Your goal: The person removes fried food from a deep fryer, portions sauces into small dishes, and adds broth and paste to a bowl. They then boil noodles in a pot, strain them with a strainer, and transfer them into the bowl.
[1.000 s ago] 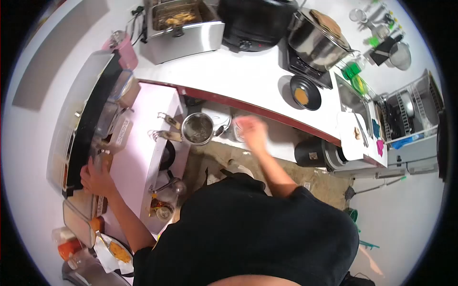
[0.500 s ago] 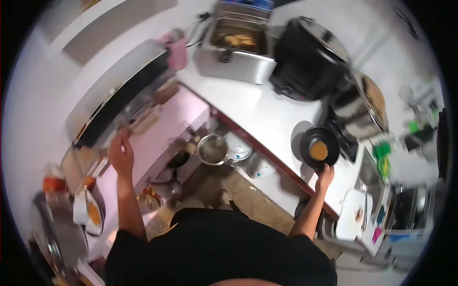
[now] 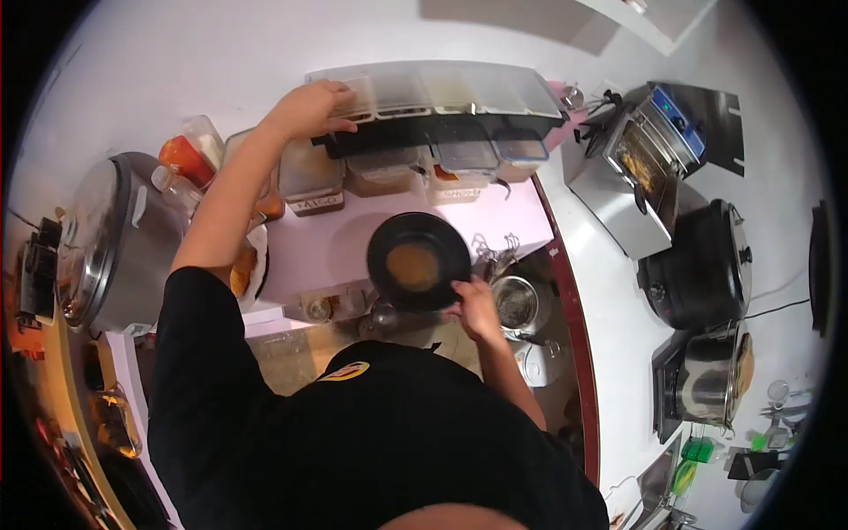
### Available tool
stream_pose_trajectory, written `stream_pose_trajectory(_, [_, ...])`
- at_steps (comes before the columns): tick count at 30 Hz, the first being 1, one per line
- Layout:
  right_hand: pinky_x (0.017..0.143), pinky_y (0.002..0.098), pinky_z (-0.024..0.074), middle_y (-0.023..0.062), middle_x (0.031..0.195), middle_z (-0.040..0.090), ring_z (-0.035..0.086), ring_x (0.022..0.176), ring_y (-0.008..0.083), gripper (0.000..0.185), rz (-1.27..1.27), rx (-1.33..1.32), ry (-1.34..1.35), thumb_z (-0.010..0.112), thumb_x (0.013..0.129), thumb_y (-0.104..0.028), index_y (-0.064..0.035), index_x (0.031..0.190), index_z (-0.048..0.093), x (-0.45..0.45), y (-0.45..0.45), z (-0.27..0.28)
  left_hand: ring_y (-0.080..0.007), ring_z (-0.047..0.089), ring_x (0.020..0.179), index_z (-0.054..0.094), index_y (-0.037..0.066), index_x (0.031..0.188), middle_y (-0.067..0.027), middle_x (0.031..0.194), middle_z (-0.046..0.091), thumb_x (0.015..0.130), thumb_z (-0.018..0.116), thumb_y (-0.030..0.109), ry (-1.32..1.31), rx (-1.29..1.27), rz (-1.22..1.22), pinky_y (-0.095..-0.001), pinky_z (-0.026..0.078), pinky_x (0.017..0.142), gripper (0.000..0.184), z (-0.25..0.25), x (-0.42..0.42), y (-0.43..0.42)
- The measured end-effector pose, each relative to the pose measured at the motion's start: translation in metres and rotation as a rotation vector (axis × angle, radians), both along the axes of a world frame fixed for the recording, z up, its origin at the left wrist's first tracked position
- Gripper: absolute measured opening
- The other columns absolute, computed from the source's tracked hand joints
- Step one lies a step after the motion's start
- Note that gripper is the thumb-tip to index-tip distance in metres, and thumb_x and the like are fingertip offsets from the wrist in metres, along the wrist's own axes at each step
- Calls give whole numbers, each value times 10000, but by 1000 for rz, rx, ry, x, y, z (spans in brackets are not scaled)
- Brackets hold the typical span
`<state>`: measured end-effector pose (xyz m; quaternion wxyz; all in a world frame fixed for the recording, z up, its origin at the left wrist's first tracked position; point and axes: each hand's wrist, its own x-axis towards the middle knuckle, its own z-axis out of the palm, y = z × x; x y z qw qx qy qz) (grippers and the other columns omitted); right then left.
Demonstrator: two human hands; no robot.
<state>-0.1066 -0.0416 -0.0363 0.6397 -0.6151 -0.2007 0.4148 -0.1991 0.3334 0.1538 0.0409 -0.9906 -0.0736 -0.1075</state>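
Observation:
A black bowl (image 3: 420, 261) with a round patch of orange-brown liquid in it is held over the front of the pink counter. My right hand (image 3: 474, 309) grips its lower right rim. Up at the left end of the long black condiment box, my left hand (image 3: 331, 106) has its fingers curled on the clear lid (image 3: 406, 84), with the thumb lower, by the black side. Below the box stand plastic tubs, one labelled MISO (image 3: 311, 181). To the left of them a dish (image 3: 258, 256) bears fried food, partly behind my left arm.
A fryer (image 3: 618, 190), a black cooker (image 3: 698, 265) and a steel pot (image 3: 707, 375) stand on the white counter at the right. A large steel container (image 3: 132, 247) is at the left. Strainers (image 3: 514, 305) hang beside the pink counter's right end.
The view has swung left towards the pink counter. My right hand has lifted the black bowl off the white counter and carried it over. My left hand has moved onto the condiment box's lid.

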Motion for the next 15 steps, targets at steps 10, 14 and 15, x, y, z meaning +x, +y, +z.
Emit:
stream_pose_trajectory(10, [577,415,469,228,593,567,598,636,359,491,106,-479,-969,441,887,-404,29,715,594,19,118,38,-293,597,713,523,67,979,-102,837,597,843,470,211,111,381,21,-365,487,563,204,14,15,45])
stream_pose_trajectory(14, [577,336,465,124,703,600,589,638,268,218,-72,124,-1472,590,813,-249,-40,850,643,25,199,154,-325,570,717,531,50,861,-134,755,577,862,439,186,-176,141,-146,-406,456,600,165,31,28,82])
stream_pose_trajectory(15, [605,345,464,135,741,592,585,690,276,204,48,156,-1462,623,780,-222,-36,862,641,24,221,163,-338,559,715,530,46,829,-143,736,569,869,429,184,-222,77,-187,-419,444,611,176,32,30,87])
